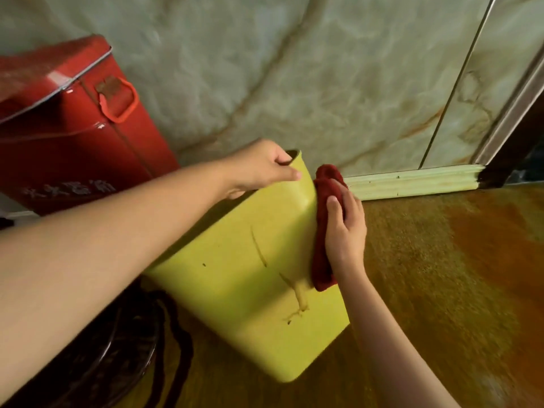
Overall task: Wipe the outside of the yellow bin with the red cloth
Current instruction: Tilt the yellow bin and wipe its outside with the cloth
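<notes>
Left forearm, nearest the camera, crosses from the lower left; left hand (259, 169) clamped on the rim of the yellow bin (244, 269), thumb outside, fingers hidden inside. Right hand (344, 231), centre frame, closed on the red cloth (322, 231), pressing it flat to the bin's right side. Bin: centre frame, tilted, mouth toward the wall, base toward the camera; scuffs and drip marks on its facing side. Floor (441, 275): glossy amber-brown, blurred. Wall (294, 69): pale marbled panels; green skirting (412, 181) at right. Red box (73, 119), upper left, with handle; white lettering unreadable. Dark round object (117, 363), lower left, partly covered by the forearm, cannot be identified.
</notes>
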A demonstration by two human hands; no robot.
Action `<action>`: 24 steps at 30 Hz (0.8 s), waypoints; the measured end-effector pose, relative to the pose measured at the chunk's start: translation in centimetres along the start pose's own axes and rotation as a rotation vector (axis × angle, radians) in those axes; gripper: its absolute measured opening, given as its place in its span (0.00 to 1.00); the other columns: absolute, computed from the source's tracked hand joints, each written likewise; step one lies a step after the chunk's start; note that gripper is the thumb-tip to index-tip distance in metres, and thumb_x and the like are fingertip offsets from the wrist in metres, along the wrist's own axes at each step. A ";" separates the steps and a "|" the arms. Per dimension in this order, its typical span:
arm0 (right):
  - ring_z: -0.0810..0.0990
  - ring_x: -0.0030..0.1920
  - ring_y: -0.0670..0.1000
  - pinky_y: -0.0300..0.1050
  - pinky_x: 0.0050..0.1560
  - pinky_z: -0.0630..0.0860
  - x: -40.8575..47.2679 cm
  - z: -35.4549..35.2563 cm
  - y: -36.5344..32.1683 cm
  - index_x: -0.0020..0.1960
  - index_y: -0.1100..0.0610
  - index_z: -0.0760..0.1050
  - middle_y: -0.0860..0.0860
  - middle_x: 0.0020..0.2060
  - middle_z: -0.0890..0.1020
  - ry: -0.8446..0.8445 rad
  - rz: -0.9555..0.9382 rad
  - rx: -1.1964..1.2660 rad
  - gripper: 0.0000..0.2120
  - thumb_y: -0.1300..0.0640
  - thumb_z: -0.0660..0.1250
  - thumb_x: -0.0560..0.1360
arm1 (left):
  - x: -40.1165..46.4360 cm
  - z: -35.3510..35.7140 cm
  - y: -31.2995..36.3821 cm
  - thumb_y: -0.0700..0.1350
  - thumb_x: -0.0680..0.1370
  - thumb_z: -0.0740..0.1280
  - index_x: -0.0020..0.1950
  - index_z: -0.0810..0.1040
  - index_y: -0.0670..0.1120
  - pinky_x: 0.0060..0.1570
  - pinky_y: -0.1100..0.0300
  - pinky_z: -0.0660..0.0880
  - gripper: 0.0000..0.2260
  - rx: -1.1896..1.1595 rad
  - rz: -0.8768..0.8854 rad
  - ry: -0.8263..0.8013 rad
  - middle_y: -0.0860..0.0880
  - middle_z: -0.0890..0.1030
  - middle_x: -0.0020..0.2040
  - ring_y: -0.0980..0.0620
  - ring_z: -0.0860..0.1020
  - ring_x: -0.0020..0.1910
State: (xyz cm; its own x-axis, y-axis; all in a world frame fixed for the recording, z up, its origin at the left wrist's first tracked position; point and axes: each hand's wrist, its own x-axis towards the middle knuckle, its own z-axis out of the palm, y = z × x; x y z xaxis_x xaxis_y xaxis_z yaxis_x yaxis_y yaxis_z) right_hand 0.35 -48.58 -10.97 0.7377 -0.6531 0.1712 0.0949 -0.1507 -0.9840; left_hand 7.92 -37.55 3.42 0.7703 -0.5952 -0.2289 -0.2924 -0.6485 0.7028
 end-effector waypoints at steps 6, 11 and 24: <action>0.68 0.67 0.48 0.49 0.69 0.65 -1.3 -0.4 0.9 0.68 0.50 0.68 0.53 0.68 0.69 0.020 0.072 -0.016 0.20 0.48 0.53 0.78 | -4.8 -3.0 -4.3 0.41 0.71 0.69 0.66 0.68 0.57 0.35 0.73 0.71 0.26 0.193 -0.006 -0.138 0.58 0.84 0.42 0.65 0.75 0.35; 0.60 0.72 0.43 0.36 0.73 0.55 -3.6 2.1 -2.7 0.70 0.50 0.66 0.50 0.72 0.65 0.002 -0.001 0.095 0.23 0.47 0.52 0.77 | -7.3 -4.5 -6.8 0.38 0.73 0.66 0.57 0.68 0.69 0.21 0.66 0.54 0.26 0.116 -0.028 -0.069 0.49 0.67 0.27 0.56 0.57 0.24; 0.42 0.78 0.49 0.69 0.73 0.42 -9.2 3.3 3.8 0.71 0.34 0.50 0.42 0.76 0.49 -0.120 -0.103 -0.406 0.27 0.38 0.51 0.73 | -5.8 -5.2 -6.9 0.36 0.74 0.63 0.68 0.65 0.56 0.32 0.64 0.77 0.26 -0.124 -0.209 -0.116 0.49 0.85 0.36 0.57 0.81 0.33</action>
State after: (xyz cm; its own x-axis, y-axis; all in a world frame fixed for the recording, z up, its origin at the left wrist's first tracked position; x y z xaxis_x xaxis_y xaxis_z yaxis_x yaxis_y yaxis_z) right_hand -3.86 -40.73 -16.41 0.8126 -0.5322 0.2374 -0.0806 -0.5061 -0.8587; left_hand 8.44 -27.15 3.44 0.7342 -0.5098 -0.4485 -0.0567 -0.7042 0.7077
